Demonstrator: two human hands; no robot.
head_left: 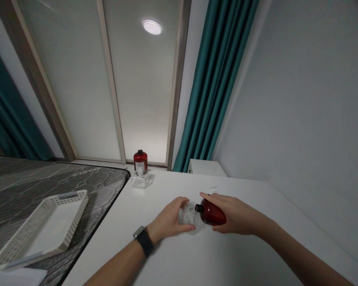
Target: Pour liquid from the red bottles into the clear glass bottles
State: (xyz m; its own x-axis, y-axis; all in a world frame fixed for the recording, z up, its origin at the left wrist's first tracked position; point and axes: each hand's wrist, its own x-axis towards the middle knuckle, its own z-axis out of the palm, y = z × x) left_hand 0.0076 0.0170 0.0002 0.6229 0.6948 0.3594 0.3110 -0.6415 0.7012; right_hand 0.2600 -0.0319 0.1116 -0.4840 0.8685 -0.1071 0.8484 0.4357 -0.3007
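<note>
My right hand (231, 214) is wrapped round a dark red bottle (211, 213). The bottle lies tipped on its side, its black neck (199, 208) pointing left. My left hand (173, 217) grips a clear plastic container (187, 213) from its left side, thumb and fingers on either side of it. The bottle's neck is right beside the container; whether the two touch I cannot tell. What the container holds is too blurred to make out. A dark watch (143, 240) is on my left wrist.
A second red bottle (140, 159) with a black cap stands upright at the back of the white table (167, 254), behind a clear box (139, 181). A small clear piece (213, 188) lies beyond my right hand. Left, a white basket (74, 216) rests on a grey patterned surface (107, 178).
</note>
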